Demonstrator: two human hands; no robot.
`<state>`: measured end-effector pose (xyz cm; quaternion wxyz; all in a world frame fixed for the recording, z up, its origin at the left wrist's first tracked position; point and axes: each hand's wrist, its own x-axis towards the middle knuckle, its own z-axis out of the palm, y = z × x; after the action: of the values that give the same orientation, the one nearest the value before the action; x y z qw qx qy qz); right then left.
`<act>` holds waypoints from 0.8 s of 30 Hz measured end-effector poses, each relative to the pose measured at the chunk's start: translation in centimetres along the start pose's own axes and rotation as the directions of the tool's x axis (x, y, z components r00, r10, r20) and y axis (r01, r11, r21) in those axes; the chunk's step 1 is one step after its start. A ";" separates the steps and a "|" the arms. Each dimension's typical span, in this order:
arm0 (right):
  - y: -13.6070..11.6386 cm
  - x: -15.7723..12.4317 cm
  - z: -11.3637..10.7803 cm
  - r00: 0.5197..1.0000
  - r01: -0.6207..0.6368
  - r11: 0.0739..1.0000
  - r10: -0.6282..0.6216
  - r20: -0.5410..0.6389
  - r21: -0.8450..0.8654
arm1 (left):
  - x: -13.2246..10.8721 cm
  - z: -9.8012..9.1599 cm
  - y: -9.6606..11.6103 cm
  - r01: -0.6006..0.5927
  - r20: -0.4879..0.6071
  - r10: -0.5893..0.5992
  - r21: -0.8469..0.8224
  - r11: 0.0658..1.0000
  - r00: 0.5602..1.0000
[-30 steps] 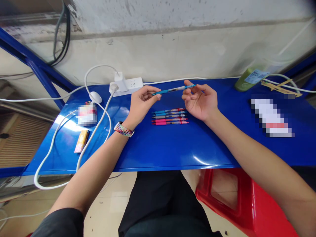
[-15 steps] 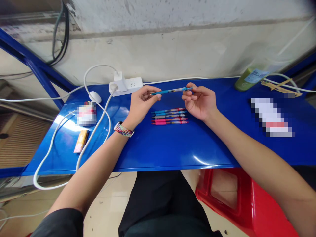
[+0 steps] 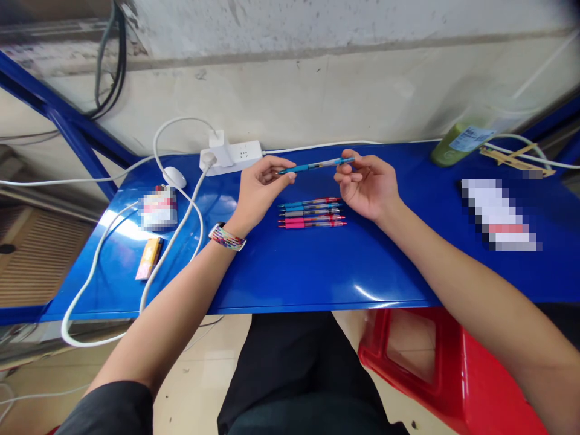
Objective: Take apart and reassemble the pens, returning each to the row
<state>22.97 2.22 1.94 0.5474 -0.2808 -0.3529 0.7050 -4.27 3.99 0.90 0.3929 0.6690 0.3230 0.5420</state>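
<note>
A blue pen (image 3: pixel 316 164) is held level just above the centre of the frame, over the blue table (image 3: pixel 317 272). Its left end is pinched by the left hand (image 3: pixel 258 190) and its right end by the right hand (image 3: pixel 369 187). Both hands are narrowly closed on it at the fingertips only. A row of pens (image 3: pixel 312 213) is laid directly beneath. Were either light pinch loosened, the pen could be dropped onto that row, and the pens scattered or rolled toward the near edge.
</note>
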 end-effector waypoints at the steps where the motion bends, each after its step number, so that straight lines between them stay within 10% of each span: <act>1: -0.1 -0.1 0.1 1.000 0.005 1.000 -0.005 0.016 0.000 | 0.0 0.0 0.0 0.005 0.003 -0.005 -0.002 1.000 1.000; 6: 0.0 -0.2 0.6 0.991 0.125 0.968 -0.130 -0.009 -0.216 | 0.1 -0.2 -0.2 -0.003 -0.006 0.003 -0.005 1.000 1.000; 12: 0.6 0.1 0.1 0.911 0.296 0.626 -0.413 0.016 -0.722 | 0.0 -0.4 0.3 0.032 0.003 -0.032 0.137 0.990 0.999; 24: 0.0 -0.1 -1.7 0.916 0.349 0.148 -0.261 0.303 -0.925 | -0.7 -0.4 1.3 -0.016 0.196 -0.099 0.511 0.859 0.976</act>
<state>24.34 2.45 0.91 0.3694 -0.4564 -0.7806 0.2142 -4.78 2.84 1.80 0.2463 0.7966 0.4246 0.3529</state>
